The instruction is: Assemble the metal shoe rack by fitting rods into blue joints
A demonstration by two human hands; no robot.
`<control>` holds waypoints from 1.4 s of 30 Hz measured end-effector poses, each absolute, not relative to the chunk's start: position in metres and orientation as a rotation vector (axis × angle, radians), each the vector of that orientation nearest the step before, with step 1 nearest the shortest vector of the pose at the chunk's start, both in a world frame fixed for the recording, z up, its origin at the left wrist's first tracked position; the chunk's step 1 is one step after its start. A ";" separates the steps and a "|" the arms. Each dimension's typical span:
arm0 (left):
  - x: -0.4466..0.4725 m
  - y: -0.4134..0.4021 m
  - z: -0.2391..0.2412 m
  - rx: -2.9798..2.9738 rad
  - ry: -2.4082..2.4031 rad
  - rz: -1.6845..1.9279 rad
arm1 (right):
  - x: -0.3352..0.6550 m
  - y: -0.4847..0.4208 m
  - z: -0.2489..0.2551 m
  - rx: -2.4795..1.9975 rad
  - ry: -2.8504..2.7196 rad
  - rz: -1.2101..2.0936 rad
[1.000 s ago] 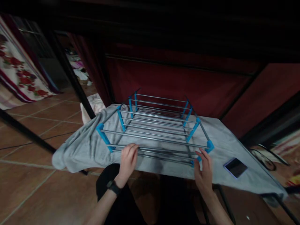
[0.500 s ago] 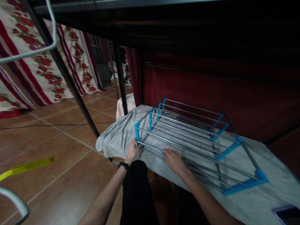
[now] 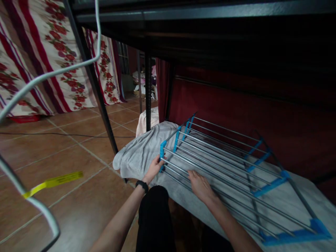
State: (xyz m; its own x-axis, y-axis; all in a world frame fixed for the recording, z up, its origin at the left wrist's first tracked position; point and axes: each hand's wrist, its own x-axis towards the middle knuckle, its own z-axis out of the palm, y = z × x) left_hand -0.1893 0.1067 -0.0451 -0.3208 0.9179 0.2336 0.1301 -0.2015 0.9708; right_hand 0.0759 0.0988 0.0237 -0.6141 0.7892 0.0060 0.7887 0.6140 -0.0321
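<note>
A folded drying rack (image 3: 223, 154) of grey metal rods and blue plastic joints lies on a grey cloth (image 3: 136, 154) that covers a low surface. My left hand (image 3: 155, 167), with a dark watch on its wrist, grips the rack's near-left blue corner. My right hand (image 3: 200, 184) rests on the nearest rods, fingers curled over them. My dark-clothed legs (image 3: 154, 220) are below, in front of the surface.
A dark bed frame overhead and its black posts (image 3: 148, 91) close in the space. Dark red fabric (image 3: 236, 105) lines the back. Terracotta tile floor (image 3: 52, 157) spreads left, with floral curtains (image 3: 60, 70) beyond. A white wire hanger (image 3: 34, 84) with a yellow tag (image 3: 52, 182) hangs close at left.
The view swung left. My hands slid from the rack's front middle and right end to its left corner. The phone on the cloth has left the frame.
</note>
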 end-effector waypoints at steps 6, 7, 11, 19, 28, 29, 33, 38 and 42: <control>-0.184 0.113 -0.041 1.284 1.487 1.672 | 0.075 0.098 0.031 -1.356 -2.818 0.057; -0.183 0.114 -0.041 1.281 1.508 1.682 | 0.075 0.099 0.031 -1.353 -2.823 0.061; -0.183 0.117 -0.039 1.285 1.531 1.664 | 0.077 0.100 0.034 -1.346 -2.834 0.069; -0.184 0.123 -0.035 1.297 1.593 1.623 | 0.035 0.096 0.049 -1.231 -2.811 0.084; -0.181 0.127 -0.039 1.316 1.615 1.645 | -0.049 0.115 0.047 -1.153 -2.853 0.143; -0.182 0.128 -0.040 1.314 1.618 1.647 | -0.051 0.117 0.047 -1.151 -2.871 0.146; -0.182 0.128 -0.041 1.300 1.631 1.654 | -0.049 0.122 0.046 -1.121 -2.901 0.158; -0.181 0.129 -0.040 1.291 1.628 1.665 | -0.045 0.130 0.041 -1.060 -2.881 0.250; -0.180 0.130 -0.040 1.289 1.627 1.665 | -0.045 0.134 0.043 -1.087 -2.876 0.293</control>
